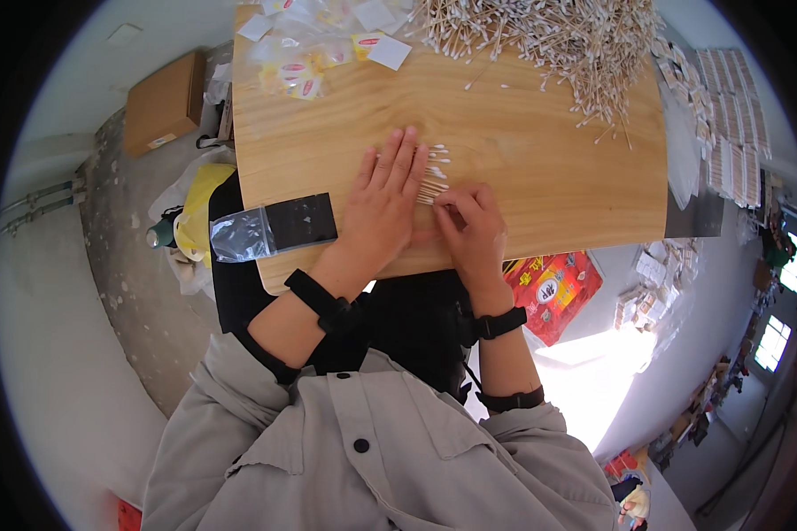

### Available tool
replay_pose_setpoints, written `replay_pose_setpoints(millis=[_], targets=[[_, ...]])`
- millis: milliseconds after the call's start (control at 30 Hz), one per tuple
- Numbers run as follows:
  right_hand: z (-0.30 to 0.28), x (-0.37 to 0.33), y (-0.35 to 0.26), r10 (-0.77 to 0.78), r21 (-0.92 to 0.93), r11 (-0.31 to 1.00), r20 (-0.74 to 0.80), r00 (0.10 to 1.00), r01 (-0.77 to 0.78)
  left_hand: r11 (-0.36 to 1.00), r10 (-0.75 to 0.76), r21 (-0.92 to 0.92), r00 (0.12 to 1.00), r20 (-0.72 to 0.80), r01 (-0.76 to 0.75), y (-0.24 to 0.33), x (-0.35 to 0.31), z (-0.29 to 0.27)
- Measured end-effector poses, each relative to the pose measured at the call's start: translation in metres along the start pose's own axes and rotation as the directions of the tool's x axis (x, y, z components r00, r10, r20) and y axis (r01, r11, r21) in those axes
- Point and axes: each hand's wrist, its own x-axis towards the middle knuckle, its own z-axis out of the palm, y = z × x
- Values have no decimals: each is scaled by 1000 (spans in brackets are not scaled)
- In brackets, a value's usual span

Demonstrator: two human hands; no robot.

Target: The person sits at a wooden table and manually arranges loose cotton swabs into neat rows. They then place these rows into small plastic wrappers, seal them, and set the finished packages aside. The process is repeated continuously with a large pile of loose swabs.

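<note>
A small row of cotton swabs (431,189) lies on the wooden table (576,186), partly under my left hand (383,199). That hand is laid flat, fingers stretched forward, and its palm hides part of the row. At the row's right side, my right hand (476,232) has thumb and forefinger pinched at the near swabs' ends. How many swabs are between those fingertips is too small to tell. Left of my left wrist, a black flat piece with a clear plastic bag (241,235) lies across the table's near left edge.
A large loose heap of cotton swabs (549,44) covers the far right of the table. Clear plastic bags (305,53) with white cards lie at the far left. Packed bundles (735,124) stand beyond the right edge. A red bag (553,292) and a cardboard box (164,103) are beside the table.
</note>
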Motion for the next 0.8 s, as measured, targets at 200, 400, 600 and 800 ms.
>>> replay_pose_setpoints(millis=[200, 400, 600, 800], targets=[[1, -1, -3, 14, 25, 1000, -45, 999, -13, 997, -2, -75, 1000, 18, 3, 0, -1, -6], [5, -3, 3, 16, 90, 996, -93, 996, -8, 996, -14, -83, 1000, 24, 16, 1, 0, -9], [31, 4, 5, 218, 560, 828, -272, 937, -30, 990, 27, -142, 996, 86, -15, -3, -1, -16], [49, 18, 2, 215, 562, 827, -262, 941, -33, 971, -237, -45, 971, -17, 236, -14, -18, -13]])
